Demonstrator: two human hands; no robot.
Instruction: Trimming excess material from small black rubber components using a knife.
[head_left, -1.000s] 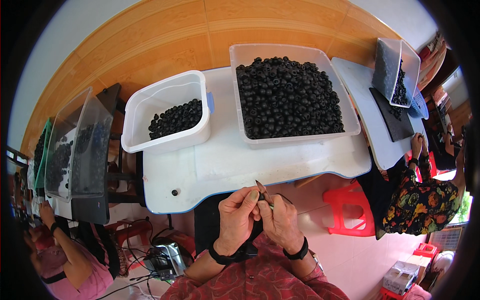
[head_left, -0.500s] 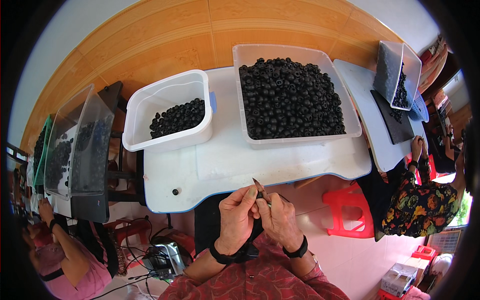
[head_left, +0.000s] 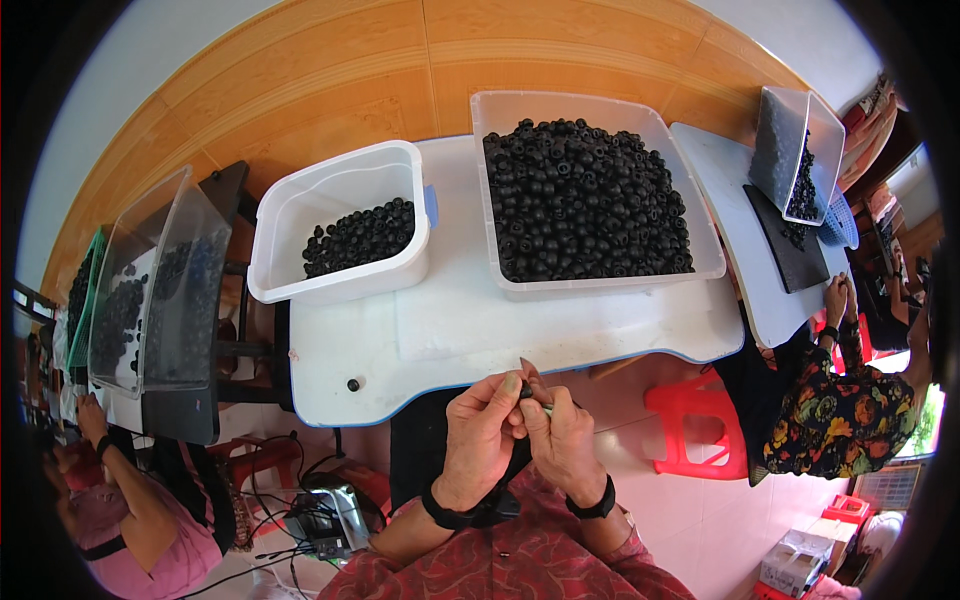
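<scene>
roughly: both hands meet at the near edge of the white surface [head_left: 560, 330], just beyond the person's chest. left hand [head_left: 482, 440] has its grip closed, thumb and fingertips pinched on a small black ring-shaped piece [head_left: 526, 391]. right hand [head_left: 562, 440] is curled shut around a thin tool [head_left: 546, 408] whose tip sits at the piece.

handling guess: piece looks tiny, light, rigid, roughly round with a centre hole, likely smooth enough to roll or pop out of a loose pinch. best held across the outer rim, hole left free for the tool. not fragile by the look of how they are heaped in bulk.

supply: large clear bin [head_left: 700, 235] far right is heaped with the same pieces; smaller white tub [head_left: 345, 285] far left holds a thin layer. one stray piece [head_left: 353, 384] lies on the surface near left.

hard to make out: the held piece is mostly covered by fingers; tool type unclear, only a sliver shows. can't tell if the tool is inside the hole or just touching. other people's bins at left and right edges are distorted by the lens.
</scene>
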